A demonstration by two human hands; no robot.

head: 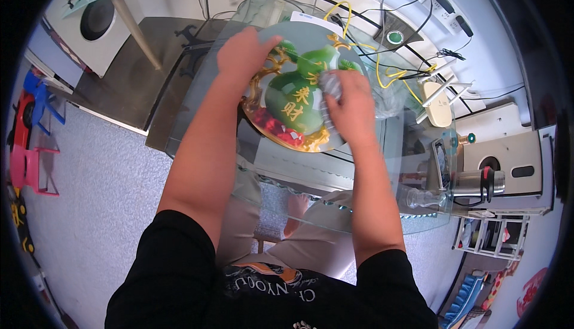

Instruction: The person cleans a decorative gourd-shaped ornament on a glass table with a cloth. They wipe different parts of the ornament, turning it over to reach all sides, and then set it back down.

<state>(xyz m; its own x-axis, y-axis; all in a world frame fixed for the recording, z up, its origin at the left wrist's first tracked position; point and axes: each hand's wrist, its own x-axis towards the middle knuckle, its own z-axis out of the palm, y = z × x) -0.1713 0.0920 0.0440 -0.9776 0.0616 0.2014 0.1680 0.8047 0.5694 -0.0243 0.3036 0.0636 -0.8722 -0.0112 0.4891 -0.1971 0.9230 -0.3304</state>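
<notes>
A round glossy decorative plate or clock-like disc (pixel 287 96), printed with a green gourd, red gems, gold trim and characters, lies tilted on the glass table (pixel 376 149) before me. My left hand (pixel 244 53) rests on its upper left rim, thumb reaching onto the face. With my right hand (pixel 352 102) I press a crumpled greyish cloth or wipe (pixel 331 87) on the right part of the face. The disc's far right edge lies partly behind that hand.
Yellow and black cables (pixel 379 71) and a white router (pixel 436 104) lie behind and right. Near the right edge stand a phone (pixel 441 163), a glass (pixel 421 198) and a steel thermos (pixel 480 183). A pink chair (pixel 27 170) and toys stand on the floor at left.
</notes>
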